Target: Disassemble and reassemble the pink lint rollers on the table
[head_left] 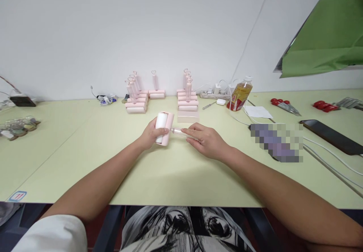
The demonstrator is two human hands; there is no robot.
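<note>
My left hand grips the head of a pink lint roller, its thumb lying across the white roll. From the head's right side a clear handle sticks out, and my right hand has its fingers closed around the handle's far end. Whether the handle is fixed to the head or only touching it, I cannot tell. Just behind my hands lies a see-through pink cover. Further back stand lint rollers in a left group, a single one and a right group, handles upright with heart-shaped ends.
At the back right are a power strip, a drink bottle and a white case. A phone, white cables and red-handled tools lie to the right. Small glass-like items sit far left.
</note>
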